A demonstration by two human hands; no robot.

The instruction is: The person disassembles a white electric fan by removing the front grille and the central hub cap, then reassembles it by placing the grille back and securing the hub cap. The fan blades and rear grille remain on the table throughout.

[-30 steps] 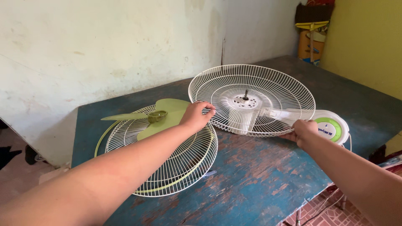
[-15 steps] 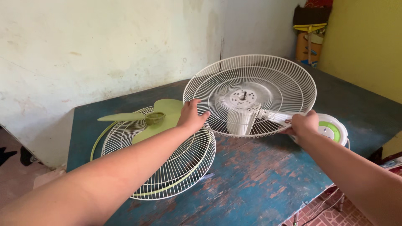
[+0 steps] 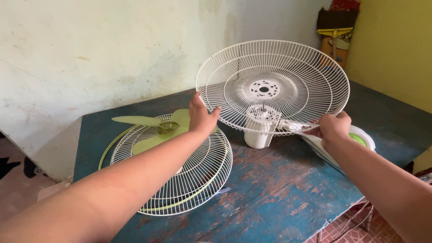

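Up comes the white rear fan guard (image 3: 274,85): half a second ago it leaned low over the tabletop (image 3: 279,189), and now it stands much steeper, with its open side turned toward the camera.

On the far left, a green fan blade (image 3: 155,128) lies on top of the front fan guard (image 3: 177,173). That one is white wire with a green ring, and it lies flat on the blue, scratched tabletop.

Next comes the left hand (image 3: 201,118). It rests on the left rim of the raised guard, and its fingers (image 3: 215,111) are curled around the wires there. The hold looks light, so a firm grip on the thick rim wire would stop the guard from tipping or bending.

In the middle, the white motor housing (image 3: 258,132) sits behind the guard, and its bottom end touches the tabletop. It looks like the heavy part, so it is good to let it keep resting there while the guard is turned.

On the right, the right hand (image 3: 333,128) is closed around the white fan neck (image 3: 299,127), just by the round white and green fan base (image 3: 357,139). Both hands should move together, slowly, so that the wires do not bump the flat guard and blade close by.
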